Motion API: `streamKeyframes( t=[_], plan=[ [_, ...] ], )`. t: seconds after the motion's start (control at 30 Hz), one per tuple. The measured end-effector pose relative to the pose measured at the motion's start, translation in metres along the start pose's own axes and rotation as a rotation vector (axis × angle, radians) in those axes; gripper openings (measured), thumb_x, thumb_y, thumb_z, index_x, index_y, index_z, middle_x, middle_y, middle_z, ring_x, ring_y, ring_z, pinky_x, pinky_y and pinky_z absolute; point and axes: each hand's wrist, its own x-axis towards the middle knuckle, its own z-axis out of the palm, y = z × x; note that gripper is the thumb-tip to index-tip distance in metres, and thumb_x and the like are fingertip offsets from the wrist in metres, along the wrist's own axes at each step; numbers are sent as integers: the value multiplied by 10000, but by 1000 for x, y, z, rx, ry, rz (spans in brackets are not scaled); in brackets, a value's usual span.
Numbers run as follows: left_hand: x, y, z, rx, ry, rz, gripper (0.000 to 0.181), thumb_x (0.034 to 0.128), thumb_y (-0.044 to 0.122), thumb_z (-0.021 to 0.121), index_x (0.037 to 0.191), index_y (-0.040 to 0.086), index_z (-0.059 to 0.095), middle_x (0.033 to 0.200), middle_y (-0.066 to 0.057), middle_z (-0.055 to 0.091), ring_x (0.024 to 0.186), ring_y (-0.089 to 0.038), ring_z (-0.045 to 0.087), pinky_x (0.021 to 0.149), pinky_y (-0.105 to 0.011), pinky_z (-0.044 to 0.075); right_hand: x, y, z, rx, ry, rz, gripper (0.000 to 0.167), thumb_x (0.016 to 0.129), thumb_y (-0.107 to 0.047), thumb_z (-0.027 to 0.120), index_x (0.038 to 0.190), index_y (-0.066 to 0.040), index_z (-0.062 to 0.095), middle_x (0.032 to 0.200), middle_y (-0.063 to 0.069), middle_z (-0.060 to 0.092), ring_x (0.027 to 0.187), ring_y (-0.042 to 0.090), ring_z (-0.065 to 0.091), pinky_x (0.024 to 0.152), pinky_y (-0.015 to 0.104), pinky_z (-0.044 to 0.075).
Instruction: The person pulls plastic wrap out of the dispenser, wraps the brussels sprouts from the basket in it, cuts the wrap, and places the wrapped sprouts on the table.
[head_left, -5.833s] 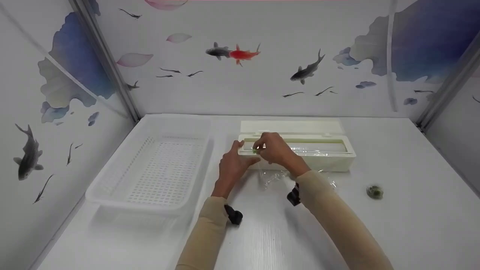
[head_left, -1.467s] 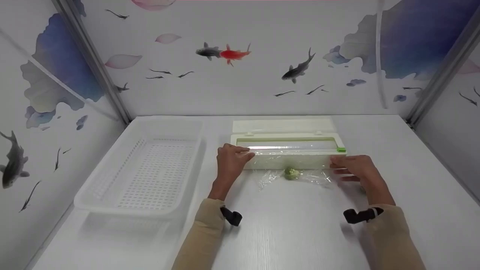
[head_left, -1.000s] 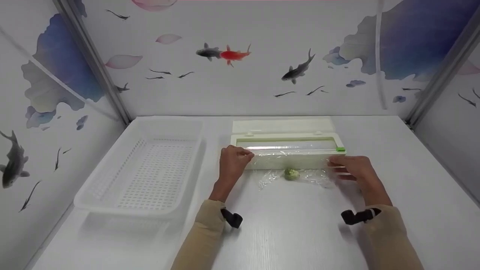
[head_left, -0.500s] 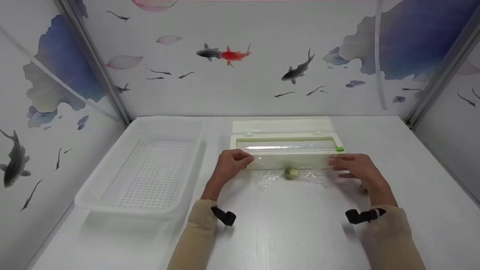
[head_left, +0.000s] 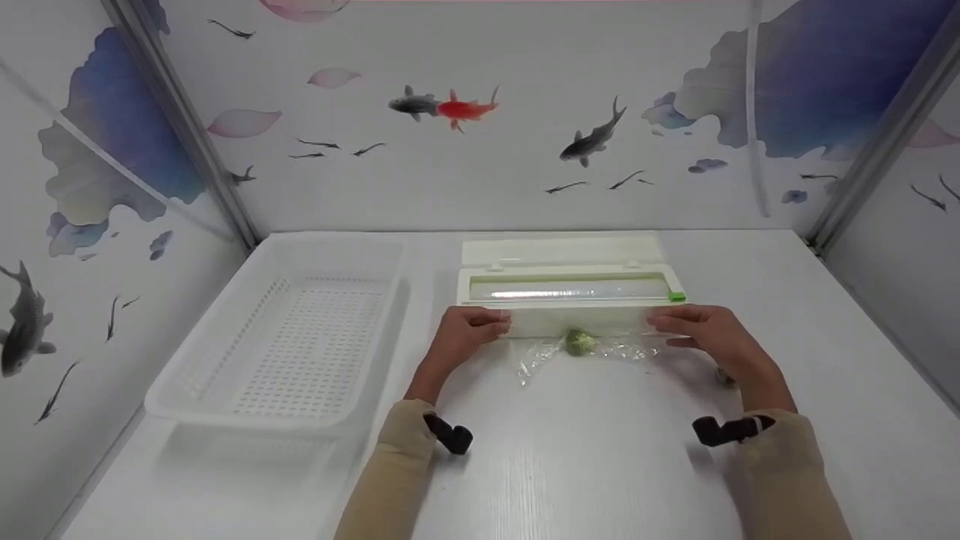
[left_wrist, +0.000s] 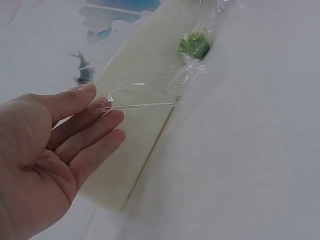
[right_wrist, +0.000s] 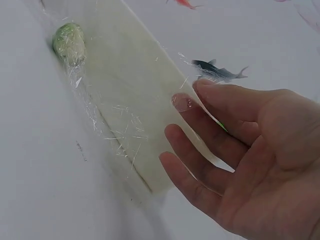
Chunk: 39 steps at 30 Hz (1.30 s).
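Note:
A strip of cling film stretches between the two hands in front of the cream film dispenser. My left hand pinches its left corner between thumb and index finger, the other fingers loosely bent. At the opposite end my right hand pinches the other corner between thumb and index fingertips. On the table, against the dispenser's front, lies a Brussels sprout with crumpled film over and around it. The dispenser's lid is raised, its film roll shows, and the green slider sits at the right end.
A white perforated basket stands on the left of the white table. Another small round item is partly hidden behind the right wrist. Printed wall panels enclose the back and sides.
Earlier, both hands were at the dispenser's left end, the right one on the green slider; the slider now stands at the right end. Recently the left hand has lowered slightly with the film's edge.

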Motion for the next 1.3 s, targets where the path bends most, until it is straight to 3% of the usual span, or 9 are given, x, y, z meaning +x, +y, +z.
streamKeyframes(
  t=[0.17, 0.33, 0.47, 0.63, 0.83, 1.0, 1.07, 1.2, 1.3],
  plan=[
    [0, -3, -3, -40, -23, -5, 185, 862, 80, 771, 1024, -9, 779, 997, -141, 779, 817, -51, 701, 744, -211, 591, -1, 3, -2, 10, -38, -26, 488, 969, -411, 650, 1255, -16, 627, 1217, -11, 654, 1111, 89, 646, 926, 239, 584],
    [-1, -4, -4, -18, -67, -18, 122, 851, 7, 754, 964, -34, 774, 928, -150, 776, 794, -72, 706, 743, -232, 604, -1, 8, -4, 3, -69, -29, 419, 989, -379, 628, 1207, -22, 604, 1217, 15, 682, 1128, 117, 651, 951, 285, 583],
    [-1, -6, -2, 47, -91, 1, 85, 844, -78, 719, 907, -43, 763, 910, -169, 760, 814, -125, 723, 758, -265, 624, -1, 11, -5, -33, -77, -9, 408, 995, -370, 621, 1222, -33, 587, 1221, 17, 701, 1119, 119, 655, 974, 335, 580],
    [0, -10, -1, 173, -69, 27, 144, 814, -121, 716, 837, 5, 784, 867, -123, 764, 839, -177, 722, 729, -222, 601, -2, 10, -5, -97, -65, 41, 388, 999, -359, 615, 1236, -52, 604, 1225, 51, 692, 1109, 173, 647, 974, 373, 573],
    [1, -10, 1, 260, -79, 56, 216, 785, -157, 682, 798, 21, 804, 936, -119, 779, 951, -227, 709, 747, -198, 548, -1, 4, -1, -177, -35, 63, 339, 987, -280, 647, 1217, -32, 635, 1219, 125, 676, 1029, 218, 615, 854, 289, 546],
    [-1, -10, 2, 311, -115, 82, 253, 781, -189, 619, 783, -8, 796, 939, -149, 778, 964, -271, 717, 813, -261, 570, 1, 2, 4, -280, -20, 75, 303, 968, -247, 670, 1175, -26, 660, 1182, 154, 648, 969, 241, 564, 753, 275, 497],
    [-2, -10, 2, 325, -146, 99, 245, 785, -196, 611, 788, -29, 790, 931, -171, 776, 961, -299, 725, 837, -298, 587, 0, 1, 6, -315, -18, 78, 277, 965, -235, 669, 1160, -38, 675, 1189, 163, 640, 1001, 267, 550, 780, 312, 489],
    [-3, -5, 1, 375, -215, 73, 268, 811, -168, 582, 836, -10, 797, 934, -152, 775, 859, -215, 681, 732, -239, 544, -1, -1, 9, -377, -20, 62, 239, 962, -213, 661, 1146, -65, 696, 1231, 175, 645, 1096, 311, 536, 892, 386, 487],
    [-6, 5, 0, 412, -224, 26, 293, 838, -99, 548, 902, 30, 803, 950, -116, 771, 783, -131, 561, 651, -202, 443, -4, -5, 6, -400, -35, 60, 256, 957, -243, 671, 1158, -88, 701, 1238, 162, 661, 1084, 299, 549, 878, 380, 496]
  ],
)
